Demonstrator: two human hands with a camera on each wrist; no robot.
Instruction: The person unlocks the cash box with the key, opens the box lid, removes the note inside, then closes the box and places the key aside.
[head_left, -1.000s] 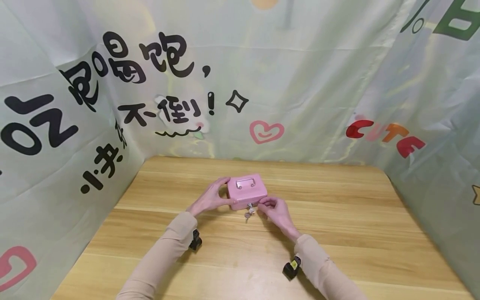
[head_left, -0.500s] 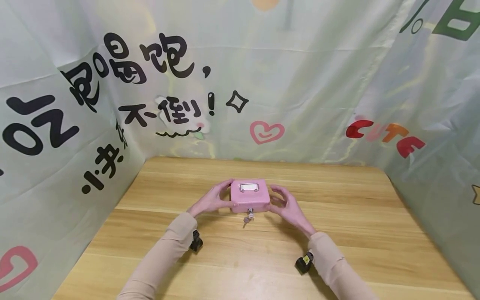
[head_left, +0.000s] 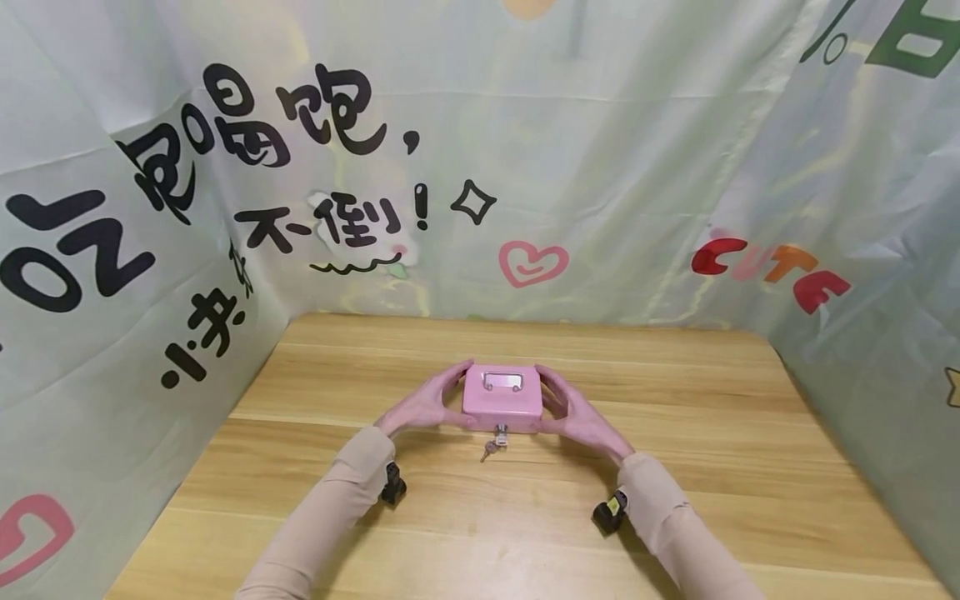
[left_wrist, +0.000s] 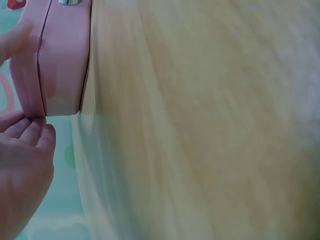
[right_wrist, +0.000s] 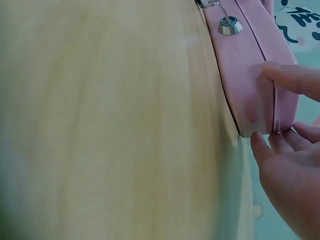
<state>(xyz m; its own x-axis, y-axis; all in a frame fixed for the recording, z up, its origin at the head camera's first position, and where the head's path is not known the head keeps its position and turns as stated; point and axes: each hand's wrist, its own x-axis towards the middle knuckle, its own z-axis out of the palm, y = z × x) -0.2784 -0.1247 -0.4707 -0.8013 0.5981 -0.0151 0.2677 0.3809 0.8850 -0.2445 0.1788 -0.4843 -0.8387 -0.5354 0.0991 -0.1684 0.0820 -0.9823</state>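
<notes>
A pink cash box (head_left: 502, 407) with a folded metal handle (head_left: 503, 381) on its lid sits on the table in the head view, lid down. My left hand (head_left: 426, 406) holds its left side, thumb at the front corner and fingers toward the back. On the opposite side my right hand (head_left: 583, 418) grips it the same way. Keys (head_left: 490, 451) hang from the front lock, one of them in it. The right wrist view shows the silver lock (right_wrist: 230, 26) and my right thumb against the box front. In the left wrist view, left fingertips touch the end of the box (left_wrist: 62, 70).
The wooden table (head_left: 480, 525) reaches back to a printed curtain (head_left: 600, 167), which also rises along both sides. A black wrist camera (head_left: 393, 483) sits on the left cuff, another wrist camera (head_left: 610, 512) on the right cuff.
The cash box has turned to face square to the front and shifted slightly nearer and rightward. My right hand has gone from the front right corner to gripping the right side.
</notes>
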